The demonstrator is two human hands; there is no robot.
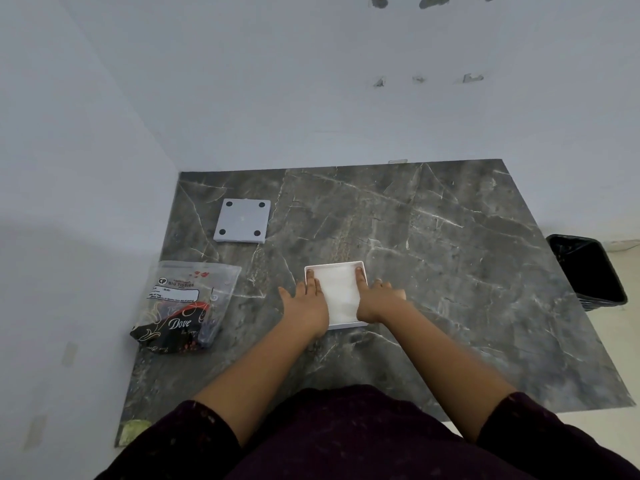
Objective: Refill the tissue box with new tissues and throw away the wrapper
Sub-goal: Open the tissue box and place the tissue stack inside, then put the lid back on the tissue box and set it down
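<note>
I see two bare forearms, nothing on the wrists, no rings or watch that I can make out. Left hand (pixel 306 301) and right hand (pixel 375 299) bare too. Sleeves (pixel 194 431) end near the elbows: dark maroon fabric, faint lighter speckled print. Same dark maroon garment (pixel 346 434) fills the bottom edge, loose and softly creased.
</note>
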